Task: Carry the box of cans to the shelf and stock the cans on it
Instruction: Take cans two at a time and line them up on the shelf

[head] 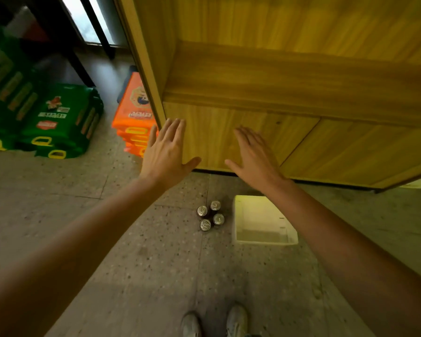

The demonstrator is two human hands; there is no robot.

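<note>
Low in the middle of the frame, four cans (pixel 210 215) stand clustered on the floor (pixel 144 263), just beside the white box (pixel 260 216). The left hand (pixel 165 152) and right hand (pixel 253 156) are spread flat, empty, before the wooden shelf (pixel 289 76). Best to crouch, grip each can by its sides, and set it upright well back.

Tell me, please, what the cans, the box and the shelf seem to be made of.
Cans: metal, probably aluminium; shiny silver tops with pull tabs. Box: likely plastic; smooth, pale, matte walls. Shelf: wood or wood-look laminate; yellowish grain, smooth surface.
</note>
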